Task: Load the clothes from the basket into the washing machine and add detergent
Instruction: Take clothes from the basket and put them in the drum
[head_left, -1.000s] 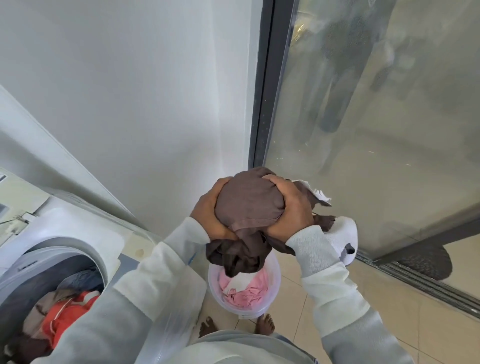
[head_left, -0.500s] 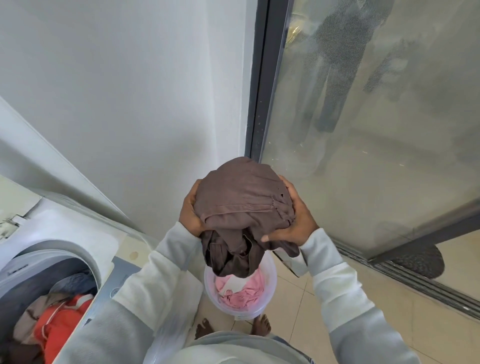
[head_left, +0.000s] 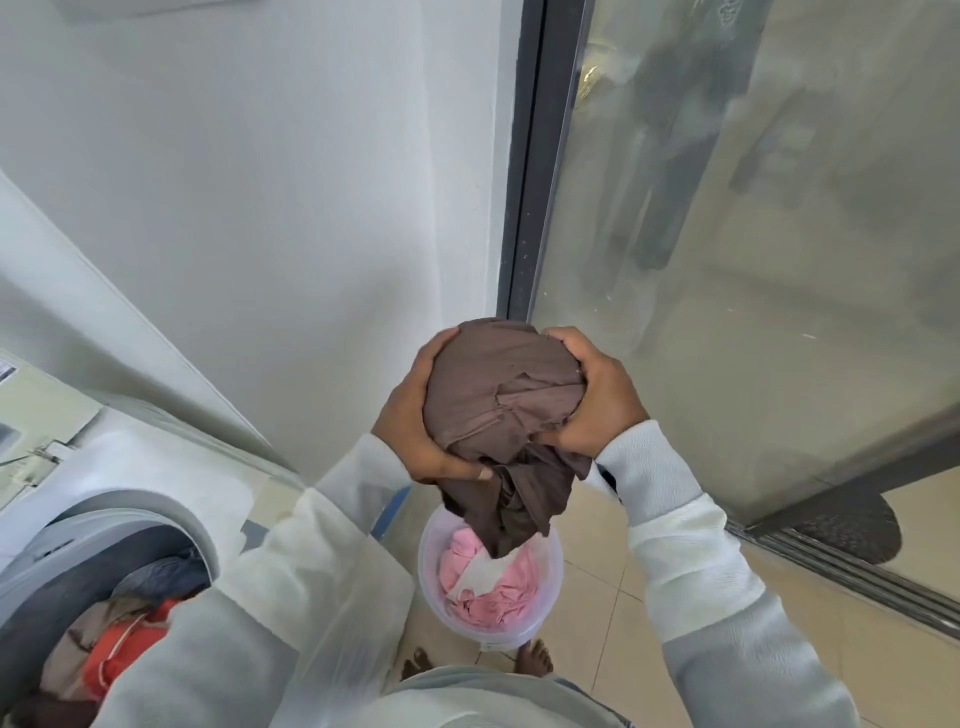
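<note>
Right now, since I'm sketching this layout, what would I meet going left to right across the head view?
washing machine → left hand → brown garment → right hand → glass door

Brown garment (head_left: 498, 395), pink clothes (head_left: 491, 587) (white scrap among them), translucent basket (head_left: 556, 571), orange laundry (head_left: 119, 654).

- Left grip (head_left: 415, 415) curls round the left side of a bunched brown garment (head_left: 498, 395), thumb pressed beneath it.
- Right grip (head_left: 597, 400) clamps the right side, fingers curled over the top.
- Both forearms, in pale sleeves (head_left: 691, 545), rise before the chest and converge.
</note>
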